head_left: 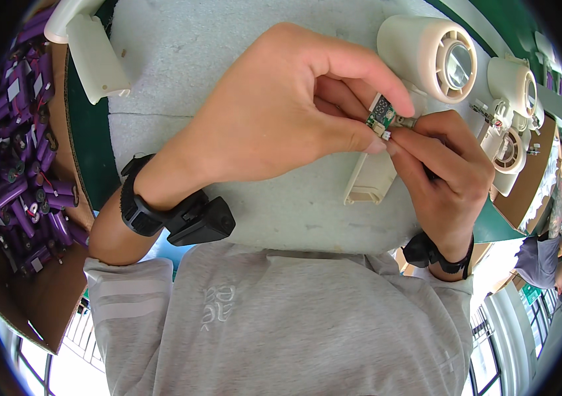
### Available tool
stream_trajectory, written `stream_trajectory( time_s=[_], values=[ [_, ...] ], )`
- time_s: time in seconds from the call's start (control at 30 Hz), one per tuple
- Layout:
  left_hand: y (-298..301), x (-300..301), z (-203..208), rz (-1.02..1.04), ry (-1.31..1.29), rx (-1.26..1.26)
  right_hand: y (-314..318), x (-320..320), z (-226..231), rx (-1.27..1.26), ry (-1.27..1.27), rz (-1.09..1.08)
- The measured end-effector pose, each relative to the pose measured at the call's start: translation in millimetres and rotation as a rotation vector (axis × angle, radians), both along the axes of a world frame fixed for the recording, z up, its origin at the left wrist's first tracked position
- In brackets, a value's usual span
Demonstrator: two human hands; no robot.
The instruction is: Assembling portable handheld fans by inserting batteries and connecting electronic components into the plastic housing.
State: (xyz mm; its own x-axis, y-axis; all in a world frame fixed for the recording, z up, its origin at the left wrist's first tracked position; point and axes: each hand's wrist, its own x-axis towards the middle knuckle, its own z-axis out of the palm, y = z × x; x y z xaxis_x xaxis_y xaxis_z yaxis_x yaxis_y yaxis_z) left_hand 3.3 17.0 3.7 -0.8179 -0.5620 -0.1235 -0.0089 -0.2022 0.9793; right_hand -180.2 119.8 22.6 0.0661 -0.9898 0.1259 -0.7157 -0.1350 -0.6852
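Note:
A small green circuit board [380, 115] with a dark display-like block is pinched between the thumb and index finger of my left hand [287, 99]. At the board's near edge sits a small white connector [385, 134]. My right hand [446, 155] has its thumb and fingertips closed at that connector; any wire inside the grip is hidden. Beneath both hands lies a cream plastic fan housing [393, 53], its round slotted end facing right. A cream handle piece [371, 178] shows below the fingers; whether it joins the housing is hidden.
A cardboard box [73, 152] of purple battery packs [13, 191] stands at the left. A cream handle shell [96, 59] lies far left on the pale mat [162, 66]. More cream fan housings [512, 86] crowd the right, beside another cardboard box [531, 178]. A person [538, 264] is further right.

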Motion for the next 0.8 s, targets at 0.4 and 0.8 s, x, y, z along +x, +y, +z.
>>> stream_trajectory(
  time_s=[0.4, 0.8],
  values=[
    [-4.7, 3.6, 18.2, 0.053, -0.111, 0.397, -1.9, -14.4, 10.7, 0.017, -0.068, 0.019],
    [-10.8, 3.7, 2.0, -0.092, 0.049, 0.343, -3.8, -10.5, 5.2, -0.066, 0.003, 0.054]
  ],
)
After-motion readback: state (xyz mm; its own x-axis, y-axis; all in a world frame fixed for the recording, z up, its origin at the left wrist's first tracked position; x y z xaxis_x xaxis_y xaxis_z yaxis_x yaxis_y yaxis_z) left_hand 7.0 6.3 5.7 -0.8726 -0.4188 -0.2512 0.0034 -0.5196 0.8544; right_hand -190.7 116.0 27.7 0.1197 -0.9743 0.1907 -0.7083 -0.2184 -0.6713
